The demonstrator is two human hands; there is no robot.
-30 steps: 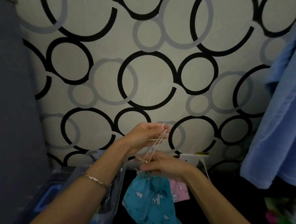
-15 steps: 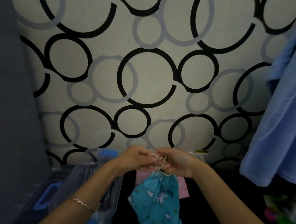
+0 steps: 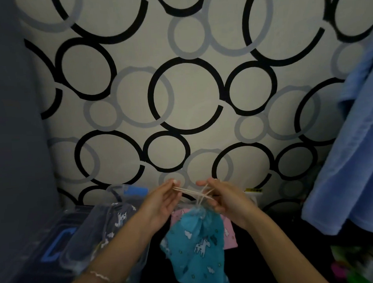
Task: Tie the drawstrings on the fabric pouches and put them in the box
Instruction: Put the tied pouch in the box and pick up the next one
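A teal fabric pouch with white unicorn prints hangs in the air by its cream drawstrings. My left hand pinches the strings at their left end. My right hand grips them just above the gathered pouch mouth. The strings stretch taut between both hands. A pink pouch lies behind the teal one, mostly hidden. A clear plastic box at lower left holds a grey pouch with white prints.
A wall with black and grey circle patterns fills the background. Blue cloth hangs at the right. A dark grey panel stands at the left. Colourful items lie at the bottom right on a dark surface.
My left hand came down from above the pouch, met my right hand, and now both have drawn apart sideways, pulling the drawstrings taut.
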